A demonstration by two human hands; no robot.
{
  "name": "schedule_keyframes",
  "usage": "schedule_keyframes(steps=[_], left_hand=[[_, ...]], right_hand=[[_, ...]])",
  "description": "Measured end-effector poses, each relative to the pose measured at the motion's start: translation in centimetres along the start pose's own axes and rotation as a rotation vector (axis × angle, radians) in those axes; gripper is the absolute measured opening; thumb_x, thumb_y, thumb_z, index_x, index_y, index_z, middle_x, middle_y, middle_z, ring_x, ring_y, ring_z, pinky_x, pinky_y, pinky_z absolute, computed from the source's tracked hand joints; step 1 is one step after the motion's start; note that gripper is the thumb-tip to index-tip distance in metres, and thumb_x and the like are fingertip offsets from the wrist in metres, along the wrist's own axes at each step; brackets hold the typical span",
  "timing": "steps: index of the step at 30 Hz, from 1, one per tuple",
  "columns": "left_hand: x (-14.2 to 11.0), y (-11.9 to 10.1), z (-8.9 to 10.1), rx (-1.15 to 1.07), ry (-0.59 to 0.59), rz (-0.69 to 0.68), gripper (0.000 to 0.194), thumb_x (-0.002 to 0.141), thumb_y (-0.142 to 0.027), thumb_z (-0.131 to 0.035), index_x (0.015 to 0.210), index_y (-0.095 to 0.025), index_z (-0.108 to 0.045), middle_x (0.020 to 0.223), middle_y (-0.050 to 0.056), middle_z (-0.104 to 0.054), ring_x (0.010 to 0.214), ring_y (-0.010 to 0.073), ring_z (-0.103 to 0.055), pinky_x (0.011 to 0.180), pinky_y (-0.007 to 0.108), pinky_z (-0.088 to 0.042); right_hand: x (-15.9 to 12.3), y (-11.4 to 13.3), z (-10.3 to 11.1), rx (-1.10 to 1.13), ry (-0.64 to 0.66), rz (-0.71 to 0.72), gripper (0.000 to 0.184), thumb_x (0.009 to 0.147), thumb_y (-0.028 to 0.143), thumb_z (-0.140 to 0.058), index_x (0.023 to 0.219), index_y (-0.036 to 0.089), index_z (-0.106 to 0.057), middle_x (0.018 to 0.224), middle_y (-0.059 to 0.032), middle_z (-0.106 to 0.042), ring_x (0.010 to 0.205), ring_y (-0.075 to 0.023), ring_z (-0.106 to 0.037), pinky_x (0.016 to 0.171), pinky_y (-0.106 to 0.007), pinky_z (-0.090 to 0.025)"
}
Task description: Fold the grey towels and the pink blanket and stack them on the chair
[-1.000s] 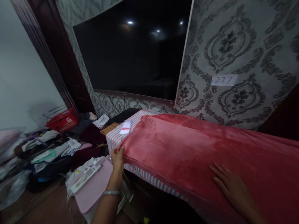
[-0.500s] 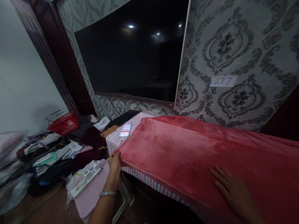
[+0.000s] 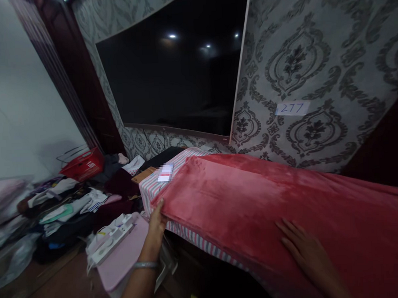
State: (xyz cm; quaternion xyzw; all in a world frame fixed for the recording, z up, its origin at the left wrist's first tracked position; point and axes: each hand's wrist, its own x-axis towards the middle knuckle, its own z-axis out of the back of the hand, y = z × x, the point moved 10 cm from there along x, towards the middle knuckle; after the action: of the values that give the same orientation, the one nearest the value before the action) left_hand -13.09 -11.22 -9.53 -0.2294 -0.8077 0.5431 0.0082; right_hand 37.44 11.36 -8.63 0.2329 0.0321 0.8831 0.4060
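A red plush blanket (image 3: 221, 200) lies spread over a long surface covered by a striped cloth (image 3: 148, 185), which shows at the left end and along the front. At the blanket's front left edge, near its corner, my left hand (image 3: 157, 221) is closed on the fabric, some fingers partly hidden. My right hand (image 3: 305, 247) lies flat on the blanket toward the right, fingers stretched out and holding nothing. On the striped cloth beyond my left hand sits a pixelated, lit, phone-like rectangle (image 3: 165, 173).
A pink stool-like top (image 3: 124, 260) holds a white power strip (image 3: 112, 245) at lower left. Heaped clothes (image 3: 69, 209) and a red basket (image 3: 84, 165) stand farther left. A large television (image 3: 176, 79) hangs on the wall behind, beside a "277" label (image 3: 292, 108).
My left hand has shifted slightly right and toward me along the blanket's edge. My right hand stays flat in about the same place. The view has turned slightly.
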Motion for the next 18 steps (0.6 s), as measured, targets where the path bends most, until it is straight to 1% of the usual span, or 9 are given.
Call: schedule_keyframes(steps=[3, 7, 10, 13, 15, 17, 18], left_hand=[[0.0, -0.3, -0.1, -0.023, -0.039, 0.016, 0.023, 0.064, -0.024, -0.08, 0.082, -0.017, -0.068, 0.074, 0.007, -0.069, 0.072, 0.0265, -0.069, 0.066, 0.039, -0.06], [-0.1, -0.7, 0.5, -0.024, -0.128, 0.048, 0.012, 0.069, -0.012, -0.069, 0.079, -0.016, -0.062, 0.064, 0.001, -0.063, 0.06, 0.0174, -0.065, 0.068, 0.034, -0.06], [-0.4, -0.5, 0.3, 0.006, -0.117, 0.126, 0.013, 0.069, -0.006, -0.062, 0.078, -0.015, -0.059, 0.058, -0.001, -0.06, 0.056, 0.0178, -0.064, 0.067, 0.037, -0.061], [-0.6, -1.0, -0.7, 0.032, -0.046, 0.19, 0.018, 0.069, -0.005, -0.061, 0.084, -0.014, -0.061, 0.06, 0.001, -0.063, 0.056, 0.0207, -0.066, 0.066, 0.041, -0.062], [-0.9, -1.6, -1.5, 0.04, -0.015, 0.237, 0.021, 0.07, -0.006, -0.06, 0.09, -0.013, -0.063, 0.063, 0.003, -0.065, 0.057, 0.021, -0.066, 0.065, 0.04, -0.061], [-1.4, -2.8, -2.8, 0.043, 0.001, 0.215, 0.025, 0.072, -0.007, -0.06, 0.095, -0.013, -0.064, 0.065, 0.003, -0.066, 0.061, 0.0213, -0.067, 0.064, 0.036, -0.061], [-1.8, -3.7, -3.8, 0.05, 0.024, 0.162, 0.026, 0.074, -0.008, -0.061, 0.098, -0.014, -0.065, 0.068, 0.004, -0.067, 0.065, 0.0221, -0.068, 0.064, 0.035, -0.06]], right_hand=[[0.1, 0.3, 0.1, -0.007, 0.013, 0.001, 0.058, 0.1, 0.051, -0.026, 0.141, 0.026, -0.058, 0.15, -0.0064, -0.051, 0.142, -0.0321, -0.043, 0.112, -0.06, -0.039], [0.4, 0.7, 0.3, -0.024, 0.047, -0.04, 0.056, 0.1, 0.049, -0.029, 0.143, 0.027, -0.057, 0.153, -0.0066, -0.048, 0.144, -0.0301, -0.04, 0.114, -0.058, -0.036], [0.8, 1.4, 0.5, -0.027, 0.095, -0.074, 0.054, 0.1, 0.047, -0.032, 0.144, 0.028, -0.055, 0.155, -0.0063, -0.045, 0.145, -0.0294, -0.038, 0.115, -0.058, -0.034], [1.1, 1.9, 0.8, -0.012, 0.129, -0.112, 0.051, 0.101, 0.044, -0.035, 0.146, 0.03, -0.053, 0.157, -0.0051, -0.042, 0.147, -0.0282, -0.035, 0.118, -0.058, -0.03], [1.2, 2.2, 1.2, 0.007, 0.132, -0.137, 0.05, 0.101, 0.042, -0.037, 0.147, 0.031, -0.052, 0.157, -0.0047, -0.041, 0.147, -0.0276, -0.034, 0.119, -0.058, -0.027], [1.3, 2.5, 1.6, 0.032, 0.13, -0.154, 0.049, 0.101, 0.041, -0.038, 0.147, 0.032, -0.051, 0.158, -0.0043, -0.04, 0.148, -0.0272, -0.033, 0.12, -0.058, -0.025], [1.4, 2.6, 1.8, 0.044, 0.131, -0.162, 0.049, 0.101, 0.04, -0.038, 0.147, 0.032, -0.051, 0.158, -0.004, -0.039, 0.148, -0.027, -0.033, 0.12, -0.057, -0.024]])
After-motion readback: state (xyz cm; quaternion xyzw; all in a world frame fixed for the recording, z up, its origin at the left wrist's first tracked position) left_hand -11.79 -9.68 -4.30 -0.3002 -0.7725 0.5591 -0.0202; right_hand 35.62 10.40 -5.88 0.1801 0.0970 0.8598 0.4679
